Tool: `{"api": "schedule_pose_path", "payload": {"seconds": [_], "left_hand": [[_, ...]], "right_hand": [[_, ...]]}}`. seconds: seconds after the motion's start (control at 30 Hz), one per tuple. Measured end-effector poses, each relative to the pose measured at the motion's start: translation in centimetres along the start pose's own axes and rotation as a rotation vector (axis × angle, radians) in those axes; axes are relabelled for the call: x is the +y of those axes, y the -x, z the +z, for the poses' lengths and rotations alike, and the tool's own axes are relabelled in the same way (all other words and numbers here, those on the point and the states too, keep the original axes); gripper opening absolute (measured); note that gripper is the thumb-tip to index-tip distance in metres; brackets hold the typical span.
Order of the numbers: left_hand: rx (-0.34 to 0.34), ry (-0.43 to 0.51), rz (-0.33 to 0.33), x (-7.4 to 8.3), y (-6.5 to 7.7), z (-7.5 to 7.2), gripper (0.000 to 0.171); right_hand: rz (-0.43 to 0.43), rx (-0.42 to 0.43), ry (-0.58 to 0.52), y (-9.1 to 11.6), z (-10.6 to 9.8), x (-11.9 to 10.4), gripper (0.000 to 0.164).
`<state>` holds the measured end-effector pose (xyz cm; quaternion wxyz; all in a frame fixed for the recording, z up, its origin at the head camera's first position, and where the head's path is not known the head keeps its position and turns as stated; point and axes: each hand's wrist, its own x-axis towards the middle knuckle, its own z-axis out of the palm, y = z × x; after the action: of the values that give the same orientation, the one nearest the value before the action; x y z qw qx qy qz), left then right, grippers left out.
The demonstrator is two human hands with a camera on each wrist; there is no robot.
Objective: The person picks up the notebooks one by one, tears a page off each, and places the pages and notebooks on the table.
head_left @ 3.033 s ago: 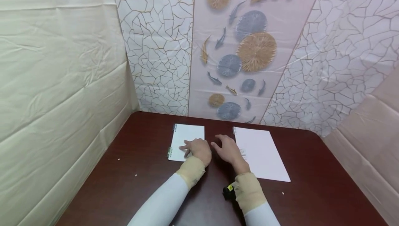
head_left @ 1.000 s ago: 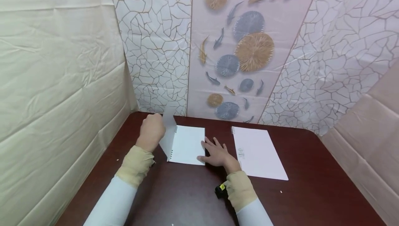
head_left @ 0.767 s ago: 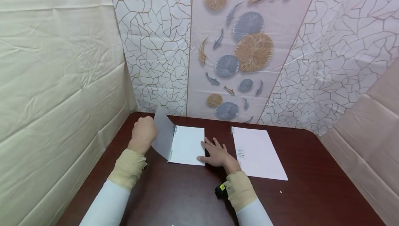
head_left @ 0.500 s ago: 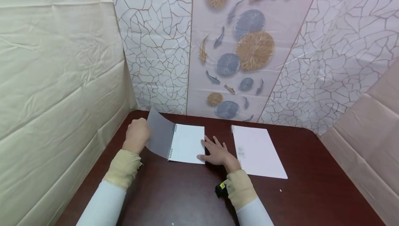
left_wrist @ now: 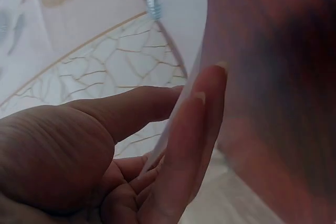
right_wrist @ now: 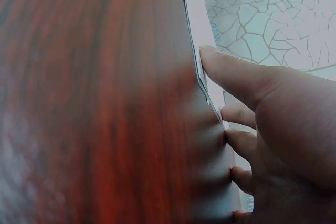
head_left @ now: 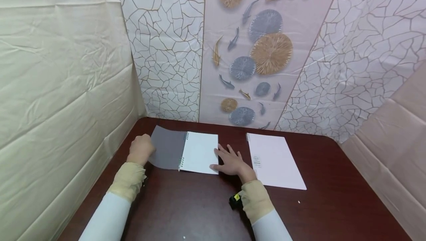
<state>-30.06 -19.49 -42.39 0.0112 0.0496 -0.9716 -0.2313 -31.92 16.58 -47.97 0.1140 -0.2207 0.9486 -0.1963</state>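
Observation:
A spiral notebook (head_left: 199, 154) lies on the table with its white page facing up. Its translucent grey cover (head_left: 168, 148) is folded out to the left, low over the wood and slightly bowed. My left hand (head_left: 141, 149) pinches the cover's free edge; the left wrist view has the thin sheet between thumb (left_wrist: 142, 108) and fingers. Spread flat, my right hand (head_left: 230, 162) rests at the notebook's right edge, thumb and fingertips on the page border. In the right wrist view the thumb (right_wrist: 231, 72) presses on the paper's edge.
A second, larger white spiral pad (head_left: 277, 161) lies to the right, with a small printed label near its left side. A black device with a yellow tag (head_left: 236, 201) sits at the right wrist. Small white bits dot the dark red-brown table (head_left: 193, 204). Cloth walls enclose it.
My left hand has gone from over the notebook to its left, swinging the grey cover up, over and down. The right hand has moved left onto the page's edge and stayed there.

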Motion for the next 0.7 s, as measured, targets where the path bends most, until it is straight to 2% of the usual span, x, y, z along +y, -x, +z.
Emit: {"api": "schedule_pose_path", "payload": {"seconds": [0.13,0.3,0.4,0.47,0.57,0.7], "left_hand": [[-0.059,-0.020,-0.066,-0.7,-0.2,0.9,0.021],[-0.088,-0.134,-0.150,-0.9,-0.7,1.5,0.036],[-0.091,-0.193,-0.154,-0.7,-1.2,1.6,0.044],[-0.083,-0.210,-0.130,-0.5,-1.5,1.9,0.050],[-0.049,-0.226,-0.057,0.0,-1.9,2.5,0.066],[0.008,-0.255,0.113,1.3,-2.9,4.0,0.091]], "right_hand": [[0.001,0.003,-0.002,-0.1,0.1,0.0,0.079],[0.000,0.000,-0.004,-0.1,0.0,-0.1,0.079],[0.000,-0.001,0.005,-0.3,0.0,0.1,0.079],[0.001,-0.003,0.010,-0.4,0.1,0.2,0.079],[0.003,-0.001,0.005,-0.3,0.1,0.3,0.079],[0.008,-0.003,-0.003,-0.2,0.0,0.2,0.079]]}}
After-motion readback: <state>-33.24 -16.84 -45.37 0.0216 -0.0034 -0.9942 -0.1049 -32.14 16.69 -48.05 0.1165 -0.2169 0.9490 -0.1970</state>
